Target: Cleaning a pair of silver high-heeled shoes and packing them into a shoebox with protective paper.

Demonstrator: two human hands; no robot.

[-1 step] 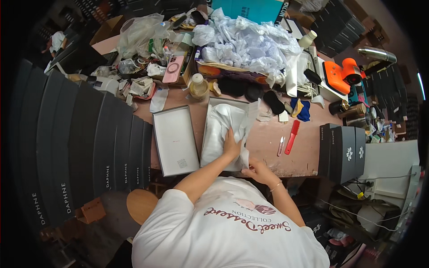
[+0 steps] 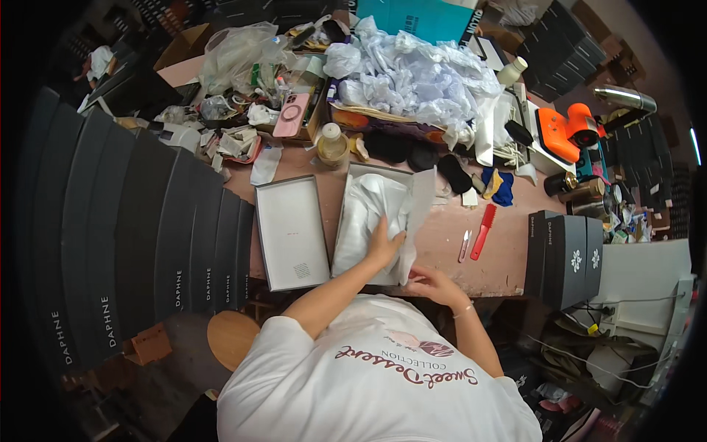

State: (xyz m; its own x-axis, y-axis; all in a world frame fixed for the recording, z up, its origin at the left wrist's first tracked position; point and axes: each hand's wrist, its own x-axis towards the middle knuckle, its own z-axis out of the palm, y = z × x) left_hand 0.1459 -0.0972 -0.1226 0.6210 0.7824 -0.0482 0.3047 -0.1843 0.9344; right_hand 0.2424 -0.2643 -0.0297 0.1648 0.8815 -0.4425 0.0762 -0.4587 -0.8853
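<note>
An open dark-edged shoebox (image 2: 341,254) lies on the pink tabletop, lined with white tissue paper (image 2: 420,210) whose right flap stands up over the box's right side. Inside are white things in thin wrapping (image 2: 361,217); their kind is hard to make out. My left hand (image 2: 384,247) rests on them, fingers stretched and thumb apart. Beside the tissue's near right corner is my right hand (image 2: 436,286), its fingers extended and seemingly gripping nothing. The box lid (image 2: 293,232), pale inside, lies just left of the box.
Tall stacks of dark shoeboxes (image 2: 158,221) line the left; smaller dark boxes (image 2: 563,258) stand at the right. A red brush (image 2: 483,233) and small snips (image 2: 464,246) lie right of the box. Behind are a bottle (image 2: 333,147), a pink phone (image 2: 292,115) and heaped white tissue (image 2: 416,77).
The tissue flap stands out further to the right. My right hand has shifted slightly right, its fingers straighter; the thumb of my left hand has spread.
</note>
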